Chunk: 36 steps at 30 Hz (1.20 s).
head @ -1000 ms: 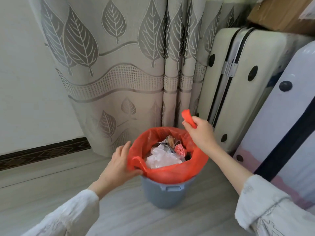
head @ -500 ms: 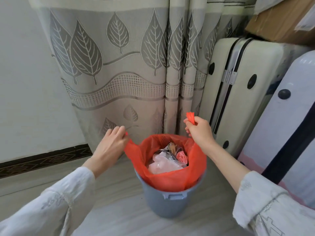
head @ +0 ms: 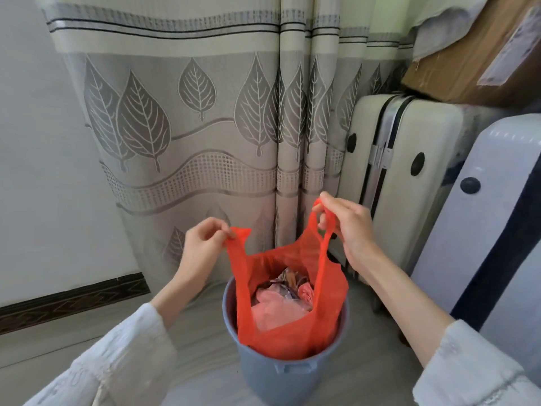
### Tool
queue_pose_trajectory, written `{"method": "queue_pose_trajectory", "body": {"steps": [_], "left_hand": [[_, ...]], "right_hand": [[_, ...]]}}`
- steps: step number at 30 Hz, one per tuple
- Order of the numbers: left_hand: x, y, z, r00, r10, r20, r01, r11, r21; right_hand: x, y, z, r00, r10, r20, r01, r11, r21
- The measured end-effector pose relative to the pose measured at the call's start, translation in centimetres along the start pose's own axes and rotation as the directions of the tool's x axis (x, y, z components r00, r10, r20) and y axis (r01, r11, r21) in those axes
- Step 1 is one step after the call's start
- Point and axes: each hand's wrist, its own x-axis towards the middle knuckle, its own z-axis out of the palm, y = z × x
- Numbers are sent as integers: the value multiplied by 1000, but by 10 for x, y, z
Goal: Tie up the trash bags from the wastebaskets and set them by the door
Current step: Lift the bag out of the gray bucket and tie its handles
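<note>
So from my headcam I've got two bare forearms and white long sleeves pushed partway up. The left sleeve [head: 117, 356] has a faint pale embroidered pattern, the right sleeve [head: 468, 373] shows similar stitching near the cuff. No rings or watch visible.

Left hand [head: 202, 244] and right hand [head: 348, 227] raised apart, fingertips pinched, forearms outstretched.
</note>
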Motion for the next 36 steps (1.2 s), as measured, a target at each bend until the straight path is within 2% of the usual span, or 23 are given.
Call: {"method": "queue_pose_trajectory", "body": {"steps": [3, 5, 8, 9, 10, 12, 14, 17, 19, 21, 22, 24, 27, 30, 31, 33, 36], "left_hand": [[-8, 0, -2, 997, 60, -52, -56, 996, 65], [-4, -3, 0, 999, -19, -47, 31, 959, 281], [5, -7, -1, 983, -181, 6, 133, 742, 657], [7, -5, -2, 980, -197, -3, 141, 691, 709], [8, -1, -2, 980, -199, -25, 157, 681, 715], [11, 9, -5, 988, -140, -62, 148, 771, 620], [14, 18, -4, 994, 27, -110, 20, 912, 410], [4, 29, 2, 976, 218, -24, -202, 938, 281], [-5, 25, 9, 980, 196, 41, -200, 971, 128], [-8, 17, 13, 988, 131, 83, -128, 991, -39], [-8, 12, 13, 990, 99, 100, -92, 993, -71], [-7, -4, 10, 986, 42, 164, -32, 997, -67], [-14, -31, 5, 956, -16, 292, 26, 999, -29], [-19, -56, 6, 932, -124, 339, 117, 992, 41], [-17, -61, 8, 923, -167, 348, 152, 986, 70], [-10, -67, 17, 905, -215, 366, 189, 976, 105], [6, -73, 36, 905, -210, 371, 177, 977, 119]], "right_hand": [[-4, 8, -8, 989, -123, -81, 116, 989, -87], [-7, 18, -8, 975, -189, -119, 158, 960, -229], [-8, 36, -6, 985, -145, -94, 99, 919, -381], [-10, 41, -5, 991, -102, -87, 59, 917, -395], [-10, 47, -5, 995, -62, -84, 23, 914, -404], [-6, 50, -6, 995, -15, -98, -26, 917, -399], [-2, 41, -6, 994, -31, -102, 3, 965, -262], [4, 25, -5, 989, -101, -111, 99, 995, -29], [1, 26, -4, 979, -176, -108, 166, 982, -94], [-7, 36, -3, 965, -229, -126, 201, 959, -201], [-12, 42, -3, 961, -244, -132, 206, 947, -247], [-19, 52, -7, 954, -277, -116, 230, 922, -311], [-24, 74, -20, 960, -280, -3, 252, 867, -430], [-17, 100, -28, 993, -97, 61, 114, 791, -601], [-13, 106, -27, 997, -36, 64, 67, 801, -595], [-4, 110, -19, 996, 47, 76, -6, 886, -465], [8, 116, -8, 993, 92, 76, -61, 938, -341]]}}
